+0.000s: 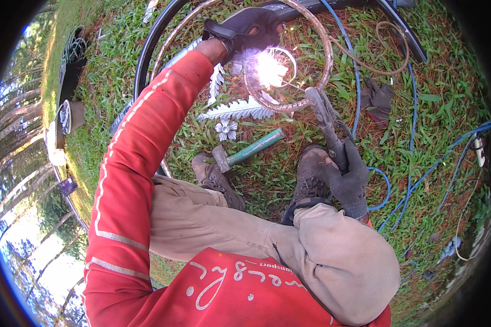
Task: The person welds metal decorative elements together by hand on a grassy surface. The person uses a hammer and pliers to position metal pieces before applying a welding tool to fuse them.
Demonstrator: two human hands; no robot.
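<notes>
My right hand [348,180], in a dark grey glove, is closed round a welding electrode holder [327,122]. The holder reaches up and left toward a white welding glare [270,68] with sparks. The glare sits inside a curled metal scroll [326,41] with a smaller pale ring [294,60] within it. Just above the glare, my left hand [251,32], in a worn black glove, has its fingers bent in; what they grip is lost in glare. Silver leaf-shaped metal pieces [237,110] and a metal flower [226,129] lie below on the grass.
A hammer [253,150] with a green handle lies between my boots [311,174]. Blue cables [412,180] and a brown hose [403,60] run across the grass at right, beside a dark glove [377,99]. Black curved tubing [147,60] arcs around the work. A bucket [73,115] stands far left.
</notes>
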